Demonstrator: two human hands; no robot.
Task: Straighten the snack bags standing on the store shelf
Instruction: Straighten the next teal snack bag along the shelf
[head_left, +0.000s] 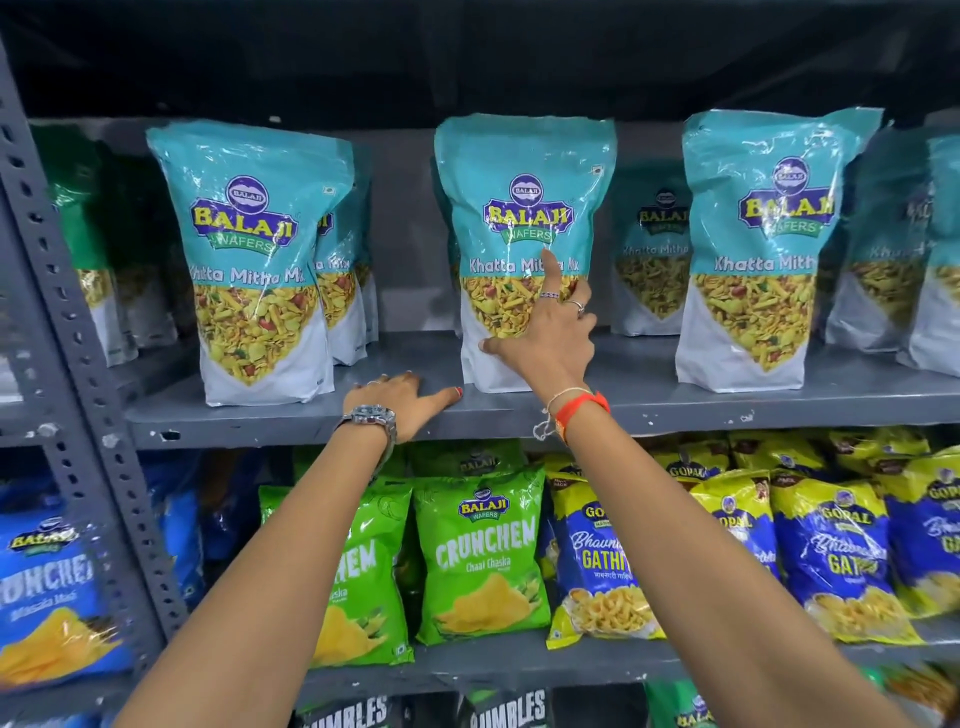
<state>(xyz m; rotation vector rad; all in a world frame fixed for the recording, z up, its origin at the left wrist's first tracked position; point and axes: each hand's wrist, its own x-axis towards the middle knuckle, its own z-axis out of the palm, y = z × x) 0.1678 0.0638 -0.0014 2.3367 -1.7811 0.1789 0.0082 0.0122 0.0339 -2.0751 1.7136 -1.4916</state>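
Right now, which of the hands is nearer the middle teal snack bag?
The right hand: it rests on the front of the middle teal bag. The left hand lies flat on the shelf, lower left of it.

three snack bags (524, 249) stand side by side on shelf (675, 400).

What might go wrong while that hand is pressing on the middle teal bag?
The right hand presses flat on the middle bag, not gripping it, so the bag could tip back onto the one behind. It stands near the shelf edge, so a tug could drop it. The left hand rests on the shelf and steadies no bag.
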